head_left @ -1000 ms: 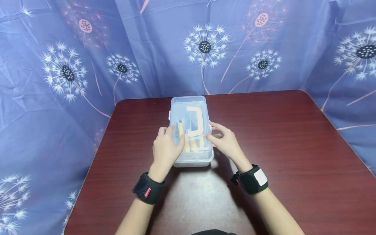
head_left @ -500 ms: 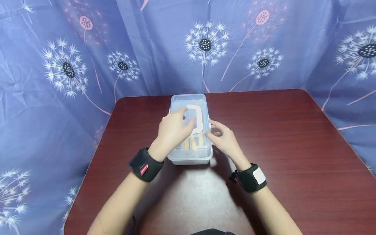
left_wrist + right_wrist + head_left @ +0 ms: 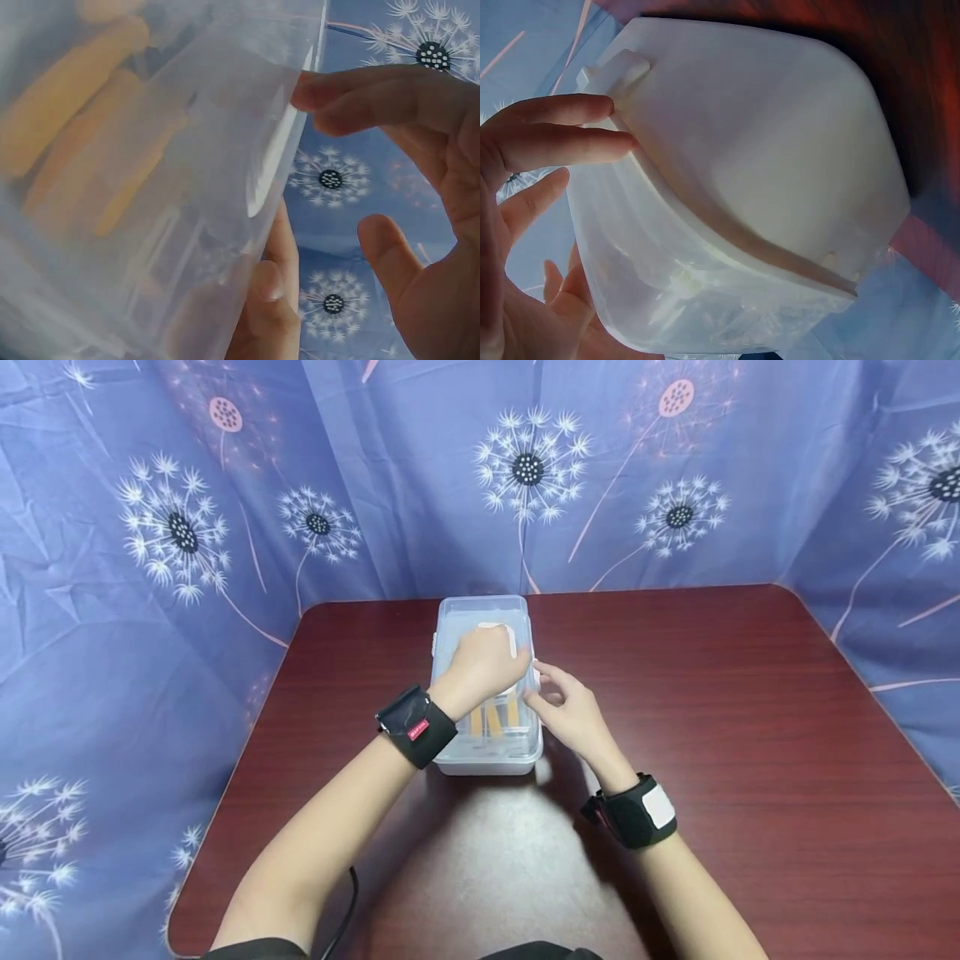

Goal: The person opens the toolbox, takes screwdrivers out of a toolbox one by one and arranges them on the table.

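Now your left hand [image 3: 483, 662] has slid up from the near end onto the lid of the clear plastic box [image 3: 486, 752], fingers curling over its white handle [image 3: 510, 639]. Your right hand [image 3: 567, 710] stays at the box's right edge, fingertips touching it, loose. So the box, mid-counter [image 3: 712, 693], sits between both hands, likely ready to open.
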`<action>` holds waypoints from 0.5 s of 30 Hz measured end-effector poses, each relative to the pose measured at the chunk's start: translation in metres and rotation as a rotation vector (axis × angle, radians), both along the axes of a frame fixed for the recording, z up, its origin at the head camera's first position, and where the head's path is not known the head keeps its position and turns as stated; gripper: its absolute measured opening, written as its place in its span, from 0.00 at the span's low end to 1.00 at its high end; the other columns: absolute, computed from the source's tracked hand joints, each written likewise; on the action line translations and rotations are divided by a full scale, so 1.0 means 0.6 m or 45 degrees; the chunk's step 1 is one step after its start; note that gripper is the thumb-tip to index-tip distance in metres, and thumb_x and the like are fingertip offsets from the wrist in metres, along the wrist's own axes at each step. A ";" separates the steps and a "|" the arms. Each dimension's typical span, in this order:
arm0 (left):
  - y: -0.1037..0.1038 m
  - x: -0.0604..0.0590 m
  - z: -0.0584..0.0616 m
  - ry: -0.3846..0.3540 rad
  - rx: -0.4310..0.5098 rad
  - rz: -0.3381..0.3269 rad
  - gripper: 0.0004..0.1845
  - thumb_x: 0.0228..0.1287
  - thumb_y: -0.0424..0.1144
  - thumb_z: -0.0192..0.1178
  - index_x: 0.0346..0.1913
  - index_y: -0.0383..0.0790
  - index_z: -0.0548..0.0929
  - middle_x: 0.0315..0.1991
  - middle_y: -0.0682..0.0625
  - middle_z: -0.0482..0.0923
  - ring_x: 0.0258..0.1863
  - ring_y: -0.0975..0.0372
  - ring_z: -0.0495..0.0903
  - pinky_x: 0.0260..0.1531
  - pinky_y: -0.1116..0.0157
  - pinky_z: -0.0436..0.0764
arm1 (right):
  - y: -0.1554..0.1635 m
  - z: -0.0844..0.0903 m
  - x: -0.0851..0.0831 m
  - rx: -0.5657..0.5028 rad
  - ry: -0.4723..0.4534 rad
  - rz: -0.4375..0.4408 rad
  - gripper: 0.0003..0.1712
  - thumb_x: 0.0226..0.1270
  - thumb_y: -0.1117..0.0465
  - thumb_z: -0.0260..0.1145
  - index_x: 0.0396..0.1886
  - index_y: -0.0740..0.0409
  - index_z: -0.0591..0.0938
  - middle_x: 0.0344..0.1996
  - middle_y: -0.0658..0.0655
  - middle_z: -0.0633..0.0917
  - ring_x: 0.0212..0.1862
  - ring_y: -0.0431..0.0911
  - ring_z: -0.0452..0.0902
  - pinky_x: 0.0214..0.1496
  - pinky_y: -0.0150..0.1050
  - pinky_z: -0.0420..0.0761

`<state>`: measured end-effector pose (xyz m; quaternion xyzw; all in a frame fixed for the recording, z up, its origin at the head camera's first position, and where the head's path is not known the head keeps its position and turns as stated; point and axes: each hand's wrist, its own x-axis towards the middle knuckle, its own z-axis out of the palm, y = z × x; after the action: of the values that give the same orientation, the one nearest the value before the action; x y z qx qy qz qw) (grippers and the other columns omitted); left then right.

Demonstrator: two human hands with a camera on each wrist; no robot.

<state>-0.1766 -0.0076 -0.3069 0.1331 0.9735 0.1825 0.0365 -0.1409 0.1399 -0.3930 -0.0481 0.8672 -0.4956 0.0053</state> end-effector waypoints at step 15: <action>0.006 -0.004 0.019 -0.353 0.060 -0.039 0.19 0.69 0.50 0.45 0.22 0.44 0.67 0.22 0.52 0.63 0.19 0.63 0.62 0.23 0.69 0.63 | 0.001 0.003 0.000 0.041 -0.018 0.024 0.33 0.64 0.50 0.61 0.69 0.49 0.69 0.59 0.62 0.78 0.54 0.57 0.82 0.54 0.52 0.80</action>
<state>-0.1790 -0.0039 -0.2952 0.1223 0.9524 0.2214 0.1703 -0.1410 0.1402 -0.3911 -0.0528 0.8744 -0.4820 0.0170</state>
